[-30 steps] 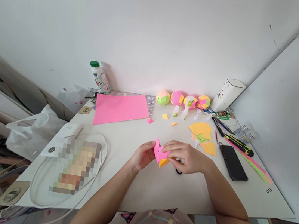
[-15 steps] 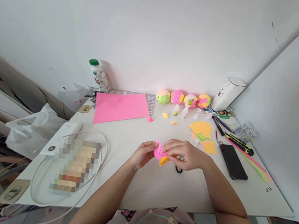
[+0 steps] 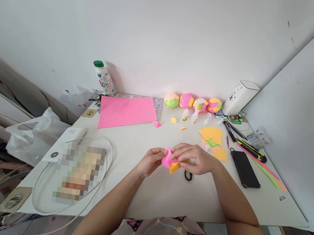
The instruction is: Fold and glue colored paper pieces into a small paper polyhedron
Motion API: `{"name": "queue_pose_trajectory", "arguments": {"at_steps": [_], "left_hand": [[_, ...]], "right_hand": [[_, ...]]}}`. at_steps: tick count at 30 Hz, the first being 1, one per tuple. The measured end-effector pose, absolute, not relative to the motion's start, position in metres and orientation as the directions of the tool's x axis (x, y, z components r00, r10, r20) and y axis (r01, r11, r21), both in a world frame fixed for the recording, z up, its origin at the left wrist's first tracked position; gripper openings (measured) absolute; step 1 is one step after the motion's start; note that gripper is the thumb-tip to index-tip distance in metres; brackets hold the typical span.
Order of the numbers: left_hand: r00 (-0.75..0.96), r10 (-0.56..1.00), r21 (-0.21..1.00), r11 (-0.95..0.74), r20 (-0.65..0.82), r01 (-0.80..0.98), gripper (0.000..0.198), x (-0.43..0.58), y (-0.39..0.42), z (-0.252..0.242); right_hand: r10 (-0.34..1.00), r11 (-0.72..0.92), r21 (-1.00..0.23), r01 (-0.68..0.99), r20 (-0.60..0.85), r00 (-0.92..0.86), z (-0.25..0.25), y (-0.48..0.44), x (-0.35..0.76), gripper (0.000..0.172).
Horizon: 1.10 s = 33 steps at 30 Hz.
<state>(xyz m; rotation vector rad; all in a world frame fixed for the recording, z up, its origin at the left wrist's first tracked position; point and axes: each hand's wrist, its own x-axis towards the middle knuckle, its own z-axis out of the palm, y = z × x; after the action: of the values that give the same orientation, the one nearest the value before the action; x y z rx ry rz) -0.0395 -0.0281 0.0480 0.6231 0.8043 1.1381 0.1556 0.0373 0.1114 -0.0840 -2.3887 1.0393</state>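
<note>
While both hands [image 3: 152, 161] [image 3: 196, 159] hold folded paper [image 3: 170, 161], the white table [image 3: 162, 194] abuts walls [image 3: 158, 34].

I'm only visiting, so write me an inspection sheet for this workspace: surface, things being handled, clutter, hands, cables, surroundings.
Surface: flat white tabletop, with dark writing near its right edge.
Job's things: pink-and-orange folded paper piece, partly hidden.
Clutter: four multicoloured faceted paper balls in a row at the back; large pink rectangular paper sheet; long black-and-yellow cutter; white green-capped bottle.
Hands: bare left hand pinches the piece's pink side; bare right hand grips it opposite.
Cables: white cable, looped at left, crossing the front edge.
Surroundings: white wall behind; white plastic bag at left.
</note>
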Motion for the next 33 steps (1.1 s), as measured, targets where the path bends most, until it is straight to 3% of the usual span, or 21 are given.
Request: {"name": "queue_pose_trajectory", "arguments": {"at_steps": [6,12,33], "left_hand": [[0.176,0.950,0.727,0.312,-0.259,-0.611,0.029,-0.040,-0.027,0.045],[0.160,0.946,0.765,0.322,-0.282,-0.558,0.033,-0.038,-0.028,0.046],[0.146,0.974,0.876,0.219,-0.173,-0.429,0.032,-0.036,-0.029,0.051]], "right_hand": [[0.237,0.584,-0.792,-0.180,0.378,-0.895,0.112,0.051,0.162,0.010],[0.237,0.542,-0.825,-0.163,0.336,-0.912,0.105,0.052,0.158,0.012],[0.268,0.535,-0.834,-0.136,0.320,-0.909,0.103,0.050,0.157,0.007]]}}
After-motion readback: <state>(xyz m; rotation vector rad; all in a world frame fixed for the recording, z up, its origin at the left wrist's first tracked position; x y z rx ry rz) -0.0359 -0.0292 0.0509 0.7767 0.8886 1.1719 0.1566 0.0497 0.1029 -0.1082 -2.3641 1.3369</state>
